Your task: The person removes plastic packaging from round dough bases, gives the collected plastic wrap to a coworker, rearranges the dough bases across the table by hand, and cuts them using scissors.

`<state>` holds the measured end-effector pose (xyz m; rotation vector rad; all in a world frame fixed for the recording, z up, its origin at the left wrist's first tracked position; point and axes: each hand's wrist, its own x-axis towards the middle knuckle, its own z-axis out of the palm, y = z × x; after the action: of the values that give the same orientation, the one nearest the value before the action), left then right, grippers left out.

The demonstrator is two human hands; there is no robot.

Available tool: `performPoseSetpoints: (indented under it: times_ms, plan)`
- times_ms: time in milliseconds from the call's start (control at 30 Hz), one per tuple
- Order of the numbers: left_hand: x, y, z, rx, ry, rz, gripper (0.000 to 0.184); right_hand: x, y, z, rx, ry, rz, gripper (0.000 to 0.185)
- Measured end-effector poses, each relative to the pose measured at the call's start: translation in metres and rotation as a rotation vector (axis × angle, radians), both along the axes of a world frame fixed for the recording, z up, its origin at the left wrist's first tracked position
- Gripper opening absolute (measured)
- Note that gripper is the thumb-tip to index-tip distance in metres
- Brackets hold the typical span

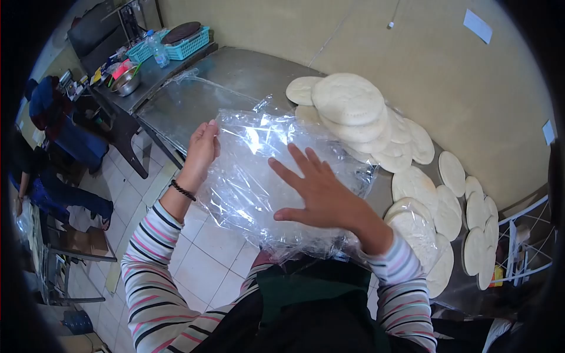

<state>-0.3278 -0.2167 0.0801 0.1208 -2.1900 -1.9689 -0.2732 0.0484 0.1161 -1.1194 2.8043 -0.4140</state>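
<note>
A stack of clear plastic bags (241, 176) spreads out in front of my body, crinkled and shiny under the light. My left hand (204, 147) pinches its left edge between thumb and fingers. Over the middle of the plastic lies my right hand (318, 191), fingers spread apart and palm down. Whether the right palm presses on the plastic or hovers just above it, I cannot tell. Round flatbreads (348, 99) are piled beyond the plastic, against the wall. One flatbread (414, 232) at the right has clear plastic over it.
The metal table (235, 65) runs along the wall. More flatbreads (452, 173) lie at its right end, near a white wire rack (532, 235). At the back left are a turquoise basket (191, 46), a water bottle (159, 52) and a metal bowl (125, 84). Other people (65, 120) stand far left.
</note>
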Motion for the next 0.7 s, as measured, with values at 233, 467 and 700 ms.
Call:
performPoseSetpoints:
  times_ms: [233,467,700]
  plan:
    - [0.031,-0.008,0.004,-0.119,-0.24,-0.487,0.056,-0.066,-0.012,-0.088,-0.007,-0.332,-0.104,0.114]
    - [0.036,-0.001,-0.007,-0.452,0.0,-0.293,0.057,-0.062,-0.021,-0.109,0.007,-0.27,-0.113,0.123]
    - [0.015,0.017,-0.026,-0.654,0.228,-0.454,0.018,-0.056,-0.018,-0.105,-0.054,-0.263,-0.123,0.119]
